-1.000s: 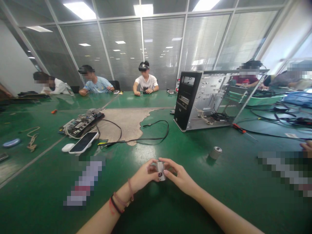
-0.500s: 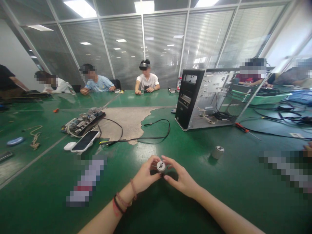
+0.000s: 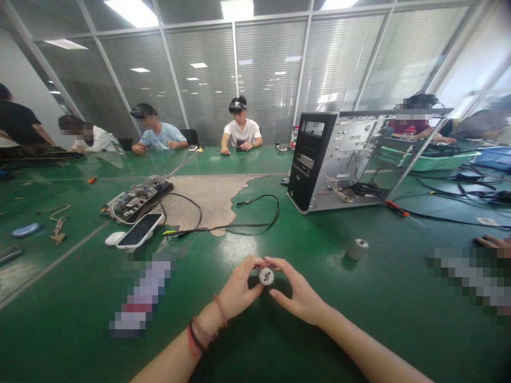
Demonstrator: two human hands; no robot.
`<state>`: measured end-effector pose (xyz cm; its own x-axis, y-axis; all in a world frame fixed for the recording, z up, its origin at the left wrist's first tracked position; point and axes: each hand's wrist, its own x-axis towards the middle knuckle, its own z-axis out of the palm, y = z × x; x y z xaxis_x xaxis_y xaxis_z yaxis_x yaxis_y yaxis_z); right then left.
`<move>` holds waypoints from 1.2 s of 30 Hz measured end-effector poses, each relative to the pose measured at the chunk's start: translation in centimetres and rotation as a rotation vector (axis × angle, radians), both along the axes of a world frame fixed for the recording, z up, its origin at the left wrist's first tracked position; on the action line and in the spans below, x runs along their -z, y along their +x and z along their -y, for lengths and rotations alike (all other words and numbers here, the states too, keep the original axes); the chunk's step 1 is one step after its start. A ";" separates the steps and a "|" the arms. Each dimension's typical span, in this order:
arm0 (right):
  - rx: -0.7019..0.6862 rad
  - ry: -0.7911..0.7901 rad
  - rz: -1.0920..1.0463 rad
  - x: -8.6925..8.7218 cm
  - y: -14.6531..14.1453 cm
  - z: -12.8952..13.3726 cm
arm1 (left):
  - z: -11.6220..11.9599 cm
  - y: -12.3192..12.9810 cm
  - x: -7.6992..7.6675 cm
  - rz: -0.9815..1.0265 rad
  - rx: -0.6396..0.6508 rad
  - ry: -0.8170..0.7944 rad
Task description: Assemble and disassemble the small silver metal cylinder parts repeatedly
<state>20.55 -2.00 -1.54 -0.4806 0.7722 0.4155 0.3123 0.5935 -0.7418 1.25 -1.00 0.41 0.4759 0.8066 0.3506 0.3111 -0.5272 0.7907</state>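
metal cylinder (image 3: 266, 276) held up between both hands over green table (image 3: 339, 226), its round end face tipped toward the viewer; fingers of left hand (image 3: 235, 287) closed around its side, thumb pressed near its lower edge; fingers of right hand (image 3: 303, 298) curved in at its top, thumb held just apart from it; whether it is gripped by them cannot be told.

second cylinder (image 3: 358, 249) stood upright to the right, touched by neither hand; the two kept well apart, unjoined; no tool is held; what has been done to either, or is left, cannot be read from the view.

containers: computer case (image 3: 309, 165) stood upright, open at its side; pale cables (image 3: 337, 187) and a dark part (image 3: 365, 189) seen low inside; green basket (image 3: 439, 163) beyond it, dark items (image 3: 429, 150) held within; blue basket (image 3: 495, 162) set beside that, contents unclear; screwdriver (image 3: 399, 209) laid near the case.
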 end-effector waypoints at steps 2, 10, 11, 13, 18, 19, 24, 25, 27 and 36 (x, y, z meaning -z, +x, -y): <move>0.002 0.010 0.005 -0.1 0.0 0.0 | 0.0 0.0 -0.1 0.002 -0.002 0.005; 0.019 0.063 -0.019 0.0 0.0 0.0 | 0.0 -0.1 -0.5 0.005 -0.027 0.058; 0.024 0.061 -0.018 0.1 0.0 0.0 | 0.0 -0.1 -0.5 -0.002 -0.025 0.065; 0.031 0.060 -0.017 0.2 0.0 0.0 | 0.1 -0.1 -0.6 -0.015 -0.022 0.069; 0.048 0.072 -0.024 0.2 0.1 -0.1 | 0.3 0.1 -0.8 -0.025 -0.015 0.021; 0.054 0.073 -0.029 0.1 0.1 -0.1 | 0.3 0.1 -0.8 -0.021 -0.012 0.000; 0.082 0.067 -0.055 0.0 0.1 -0.1 | 0.3 0.2 -0.7 0.069 0.027 -0.194; 0.086 0.064 -0.057 0.0 0.1 -0.1 | 0.3 0.2 -0.6 0.101 0.045 -0.236; 0.091 0.057 -0.053 0.0 0.1 -0.1 | 0.2 0.2 -0.4 0.162 0.079 -0.301; 0.118 0.025 -0.049 0.0 0.1 -0.1 | 0.0 0.5 -0.6 0.181 0.061 -0.306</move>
